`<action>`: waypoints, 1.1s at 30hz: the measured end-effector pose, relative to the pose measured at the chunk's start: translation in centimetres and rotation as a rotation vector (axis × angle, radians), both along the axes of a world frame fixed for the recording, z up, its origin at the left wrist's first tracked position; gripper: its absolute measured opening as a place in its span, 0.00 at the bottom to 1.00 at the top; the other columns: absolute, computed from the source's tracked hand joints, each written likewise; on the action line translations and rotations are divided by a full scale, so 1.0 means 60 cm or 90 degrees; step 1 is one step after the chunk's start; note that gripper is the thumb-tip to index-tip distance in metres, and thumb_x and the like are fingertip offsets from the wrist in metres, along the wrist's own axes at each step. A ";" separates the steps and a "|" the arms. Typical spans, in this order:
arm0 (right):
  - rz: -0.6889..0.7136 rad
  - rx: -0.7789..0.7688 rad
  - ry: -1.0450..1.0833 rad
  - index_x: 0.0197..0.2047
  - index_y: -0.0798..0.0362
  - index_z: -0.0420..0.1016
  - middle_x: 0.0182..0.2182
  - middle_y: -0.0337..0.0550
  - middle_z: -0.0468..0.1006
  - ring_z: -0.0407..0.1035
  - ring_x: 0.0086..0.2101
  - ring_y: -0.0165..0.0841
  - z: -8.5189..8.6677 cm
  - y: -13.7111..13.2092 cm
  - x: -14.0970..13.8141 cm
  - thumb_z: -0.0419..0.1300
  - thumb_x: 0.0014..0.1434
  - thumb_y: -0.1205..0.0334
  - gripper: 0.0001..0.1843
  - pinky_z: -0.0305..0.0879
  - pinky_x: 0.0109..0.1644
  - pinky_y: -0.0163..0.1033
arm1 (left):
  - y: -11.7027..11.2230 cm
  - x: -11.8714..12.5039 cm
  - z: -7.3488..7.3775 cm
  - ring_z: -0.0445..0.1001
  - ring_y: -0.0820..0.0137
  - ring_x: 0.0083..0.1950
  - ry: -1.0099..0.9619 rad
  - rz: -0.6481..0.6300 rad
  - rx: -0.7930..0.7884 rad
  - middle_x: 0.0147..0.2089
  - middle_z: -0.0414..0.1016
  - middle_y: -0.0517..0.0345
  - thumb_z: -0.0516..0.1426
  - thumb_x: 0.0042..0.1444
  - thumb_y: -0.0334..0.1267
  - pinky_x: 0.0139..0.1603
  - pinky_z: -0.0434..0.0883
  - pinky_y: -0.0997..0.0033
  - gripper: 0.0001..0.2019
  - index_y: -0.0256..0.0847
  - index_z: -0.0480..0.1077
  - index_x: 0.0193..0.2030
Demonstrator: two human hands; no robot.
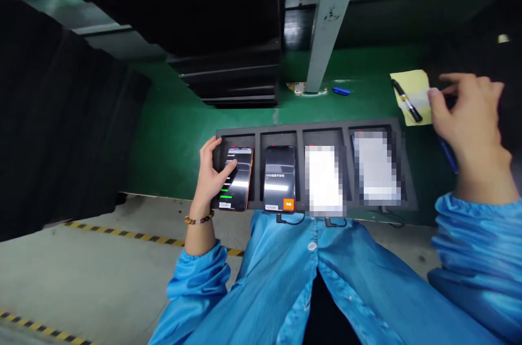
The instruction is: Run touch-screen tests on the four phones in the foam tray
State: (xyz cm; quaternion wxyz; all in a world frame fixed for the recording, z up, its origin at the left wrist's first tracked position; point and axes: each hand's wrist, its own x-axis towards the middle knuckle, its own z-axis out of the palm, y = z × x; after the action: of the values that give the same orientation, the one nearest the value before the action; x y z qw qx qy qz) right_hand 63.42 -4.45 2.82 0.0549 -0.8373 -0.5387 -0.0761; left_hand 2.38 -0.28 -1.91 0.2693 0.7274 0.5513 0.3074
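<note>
My left hand [209, 176] lies at the left end of a grey compartmented tray [258, 171]. Its fingers rest at the tray's rim, and the thumb stretches onto the dark screen of an orange-edged phone [238, 184]. Beside it is a second phone [279, 171] with an orange box on its screen. The third phone [324, 179] and fourth phone [377, 168] are blurred out. Over at the right, my right hand [468, 108] hovers by the edge of a yellow paper [411, 81], thumb and fingers apart. A black pen [408, 101] lies across that paper.
The tray lies along the front edge of a green table [175, 133]. A blue pen cap [341, 91] is near a grey metal post [332, 18]. Black stacked trays [236, 62] rise behind. Part of a blue pen [448, 155] shows below my right hand. Cables [291, 221] hang off the front.
</note>
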 end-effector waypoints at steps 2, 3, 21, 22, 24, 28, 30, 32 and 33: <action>-0.035 -0.014 0.030 0.71 0.59 0.73 0.57 0.63 0.79 0.70 0.63 0.45 0.018 -0.073 -0.014 0.46 0.82 0.48 0.29 0.63 0.62 0.50 | 0.003 -0.002 -0.005 0.60 0.49 0.83 -0.011 0.004 0.004 0.80 0.61 0.44 0.70 0.63 0.59 0.85 0.58 0.37 0.38 0.55 0.66 0.76; -0.055 -0.036 0.038 0.69 0.59 0.74 0.57 0.66 0.79 0.72 0.60 0.47 0.019 -0.107 -0.021 0.49 0.81 0.51 0.26 0.64 0.59 0.50 | 0.004 -0.002 -0.008 0.60 0.49 0.83 -0.015 0.006 0.007 0.80 0.61 0.44 0.70 0.63 0.60 0.85 0.58 0.37 0.38 0.54 0.66 0.75; 0.088 0.504 0.765 0.48 0.46 0.76 0.29 0.40 0.70 0.68 0.28 0.33 -0.012 -0.263 -0.090 0.75 0.49 0.39 0.30 0.69 0.35 0.43 | 0.016 -0.002 -0.021 0.61 0.50 0.82 -0.025 0.002 0.038 0.78 0.64 0.44 0.70 0.57 0.67 0.87 0.56 0.43 0.42 0.50 0.67 0.72; 0.103 0.536 0.788 0.41 0.47 0.74 0.24 0.37 0.67 0.65 0.24 0.32 -0.018 -0.272 -0.112 0.78 0.46 0.35 0.31 0.68 0.31 0.42 | 0.016 -0.001 -0.020 0.61 0.50 0.83 -0.024 0.002 0.035 0.78 0.64 0.44 0.70 0.58 0.67 0.87 0.55 0.43 0.42 0.50 0.67 0.72; 0.097 0.530 0.789 0.36 0.48 0.71 0.19 0.36 0.66 0.64 0.20 0.33 -0.032 -0.284 -0.154 0.71 0.56 0.28 0.31 0.65 0.25 0.39 | 0.014 0.000 -0.017 0.61 0.50 0.83 -0.017 0.006 0.026 0.78 0.64 0.45 0.69 0.58 0.67 0.87 0.56 0.43 0.42 0.51 0.67 0.73; 0.031 0.454 0.782 0.38 0.52 0.72 0.22 0.40 0.75 0.68 0.18 0.33 -0.047 -0.290 -0.198 0.68 0.67 0.41 0.22 0.59 0.17 0.34 | 0.009 0.002 -0.012 0.63 0.53 0.82 -0.006 0.026 0.008 0.78 0.65 0.50 0.68 0.61 0.67 0.86 0.60 0.44 0.39 0.55 0.66 0.73; 0.010 0.425 0.760 0.38 0.52 0.70 0.21 0.38 0.75 0.67 0.17 0.31 -0.045 -0.290 -0.202 0.72 0.65 0.48 0.20 0.58 0.16 0.32 | 0.007 0.003 -0.009 0.64 0.55 0.81 -0.007 0.022 0.006 0.79 0.64 0.50 0.67 0.62 0.67 0.85 0.62 0.45 0.39 0.54 0.65 0.74; 0.003 0.404 0.744 0.37 0.50 0.67 0.19 0.34 0.74 0.67 0.16 0.32 -0.039 -0.289 -0.203 0.76 0.62 0.50 0.22 0.59 0.16 0.32 | 0.005 0.005 -0.006 0.64 0.55 0.81 -0.008 0.016 0.007 0.79 0.64 0.48 0.66 0.64 0.67 0.85 0.62 0.43 0.40 0.49 0.64 0.75; 0.002 0.399 0.736 0.36 0.50 0.66 0.19 0.34 0.73 0.67 0.16 0.32 -0.035 -0.288 -0.204 0.78 0.59 0.50 0.24 0.59 0.16 0.32 | 0.005 0.006 -0.004 0.64 0.54 0.81 -0.008 0.015 0.004 0.79 0.63 0.47 0.66 0.65 0.67 0.85 0.61 0.42 0.42 0.45 0.63 0.75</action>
State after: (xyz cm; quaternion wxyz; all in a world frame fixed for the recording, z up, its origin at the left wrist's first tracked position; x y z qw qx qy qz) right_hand 51.16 -21.76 0.72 0.5766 -0.6869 -0.3760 0.2330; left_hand 2.76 -0.01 -2.14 0.2666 0.7198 0.5570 0.3170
